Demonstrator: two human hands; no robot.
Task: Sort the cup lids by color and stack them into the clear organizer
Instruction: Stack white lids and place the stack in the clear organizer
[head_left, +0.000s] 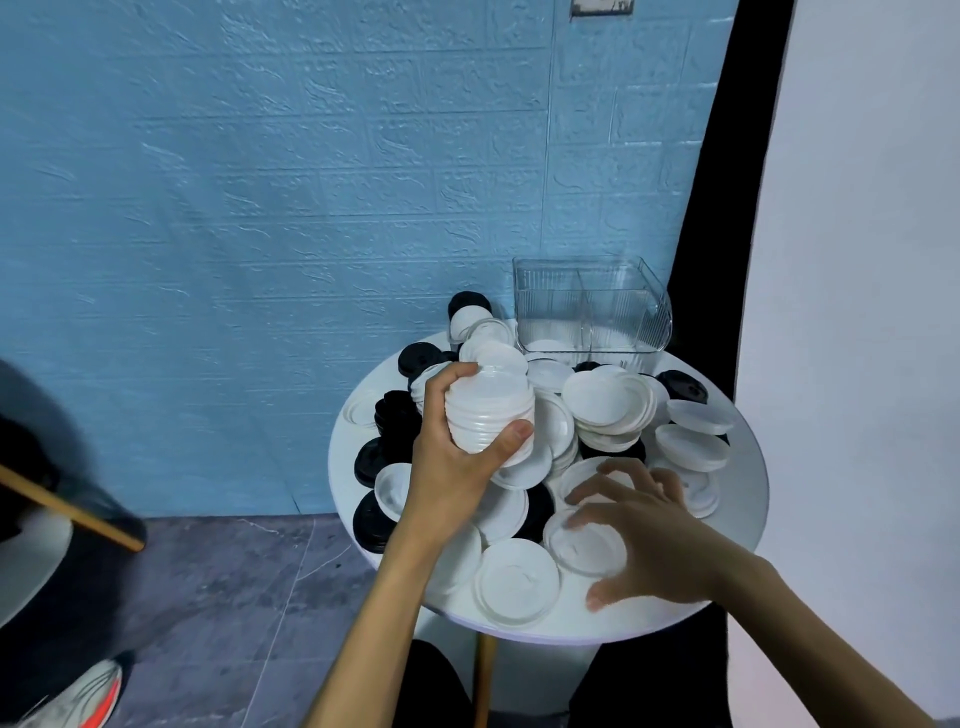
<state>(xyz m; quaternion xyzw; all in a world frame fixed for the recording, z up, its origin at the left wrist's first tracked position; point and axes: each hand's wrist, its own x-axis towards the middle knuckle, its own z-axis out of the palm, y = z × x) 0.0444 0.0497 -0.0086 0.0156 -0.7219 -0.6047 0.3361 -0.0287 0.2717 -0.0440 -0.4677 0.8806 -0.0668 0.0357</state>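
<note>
A small round white table (748, 582) is piled with white and black cup lids. My left hand (452, 457) is shut on a stack of white lids (491, 402), held just above the pile at the table's left-centre. My right hand (649, 535) hovers with fingers spread over a single white lid (587, 545) near the front; its fingertips touch the lid. The clear organizer (589, 306) stands at the back of the table with a divider down its middle and a white lid lying in its left compartment. Black lids (395, 410) cluster along the left side.
A blue brick-patterned wall is behind the table, a black strip and a white panel to the right. Another white lid (517, 582) lies at the front edge. On the left, a wooden stick (72, 512) and a shoe (83, 696) sit above the grey floor.
</note>
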